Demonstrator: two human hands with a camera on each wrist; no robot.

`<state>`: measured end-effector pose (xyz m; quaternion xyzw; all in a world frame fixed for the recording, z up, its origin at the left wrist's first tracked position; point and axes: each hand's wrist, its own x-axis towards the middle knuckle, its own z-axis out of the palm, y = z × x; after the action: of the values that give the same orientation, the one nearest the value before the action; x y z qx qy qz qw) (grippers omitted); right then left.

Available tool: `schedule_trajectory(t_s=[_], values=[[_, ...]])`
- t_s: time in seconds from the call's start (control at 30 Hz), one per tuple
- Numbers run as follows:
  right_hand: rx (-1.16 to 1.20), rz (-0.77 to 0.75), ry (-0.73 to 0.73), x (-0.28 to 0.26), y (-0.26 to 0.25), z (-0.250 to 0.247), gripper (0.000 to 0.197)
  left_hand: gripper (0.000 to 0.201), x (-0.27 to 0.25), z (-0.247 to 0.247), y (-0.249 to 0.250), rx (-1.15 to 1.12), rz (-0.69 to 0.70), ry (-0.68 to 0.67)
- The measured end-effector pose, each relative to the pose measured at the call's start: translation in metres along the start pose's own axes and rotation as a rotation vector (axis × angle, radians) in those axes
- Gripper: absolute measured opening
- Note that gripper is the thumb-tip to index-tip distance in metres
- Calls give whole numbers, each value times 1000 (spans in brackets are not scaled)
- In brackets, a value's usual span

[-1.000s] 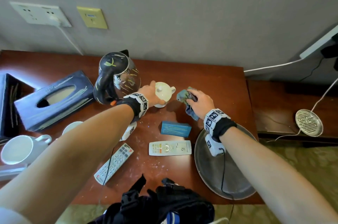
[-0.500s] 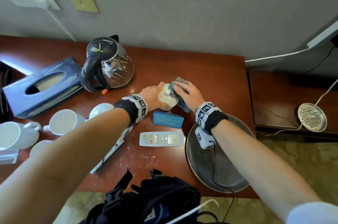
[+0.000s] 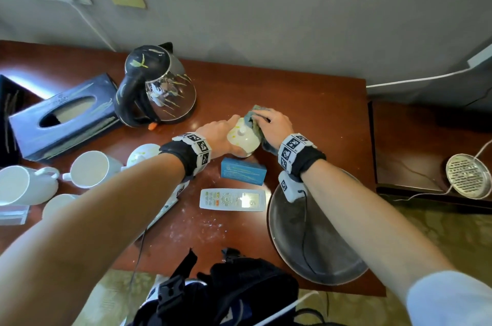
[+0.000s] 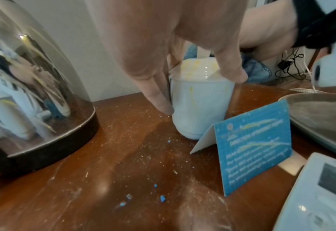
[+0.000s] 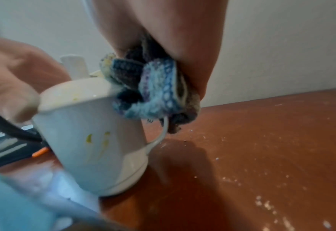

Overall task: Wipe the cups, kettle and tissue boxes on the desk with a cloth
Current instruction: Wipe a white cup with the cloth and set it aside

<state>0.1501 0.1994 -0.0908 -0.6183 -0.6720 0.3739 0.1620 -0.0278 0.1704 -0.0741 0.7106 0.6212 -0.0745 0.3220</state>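
A white lidded cup (image 3: 243,139) (image 4: 199,107) (image 5: 90,140) with yellow smears stands on the wooden desk (image 3: 306,102), tilted in the right wrist view. My left hand (image 3: 222,134) (image 4: 185,65) grips it from the left, fingers curled around lid and wall. My right hand (image 3: 271,126) holds a bunched blue cloth (image 3: 253,119) (image 5: 153,93) pressed on the lid's right edge above the handle. The glass kettle (image 3: 159,89) (image 4: 30,93) stands at the back left, streaked yellow. A dark tissue box (image 3: 64,115) lies left of it. Several white cups (image 3: 90,168) sit at the left.
A blue tent card (image 3: 243,170) (image 4: 254,143) stands just in front of the cup. A white remote (image 3: 233,199) lies nearer, a grey round tray (image 3: 314,240) under my right forearm. A black bag (image 3: 226,293) sits at the desk's front edge. Crumbs dot the desk.
My right hand brought the cloth from the desk beside the cup onto the cup's lid and right edge. My left hand kept its hold on the cup.
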Motion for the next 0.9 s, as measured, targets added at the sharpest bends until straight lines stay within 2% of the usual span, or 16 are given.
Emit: schedule_trajectory(t_s=[0.17,0.27,0.37,0.47,0.63,0.7,0.83,0.9], values=[[-26,-90,-22,-36,14,0,37,91,2,2,-1,39,-17,12],[-9,-67,-56,-52,25,6,46,93,3,3,-4,18,-19,15],[184,-40,-47,-40,22,6,41,90,5,5,-6,-41,-10,-1],[319,25,-78,-26,13,-1,36,99,4,2,-6,-55,-28,-6],[305,115,-51,-11,9,-5,35,110,0,-15,-7,-78,-44,-82],[285,119,-16,-11,10,-8,34,113,2,-21,-6,-83,-90,-57],[260,127,8,-21,15,-11,32,92,-3,-20,-2,-139,-148,47],[224,103,9,-29,16,-10,31,92,-10,-14,5,-108,-163,50]])
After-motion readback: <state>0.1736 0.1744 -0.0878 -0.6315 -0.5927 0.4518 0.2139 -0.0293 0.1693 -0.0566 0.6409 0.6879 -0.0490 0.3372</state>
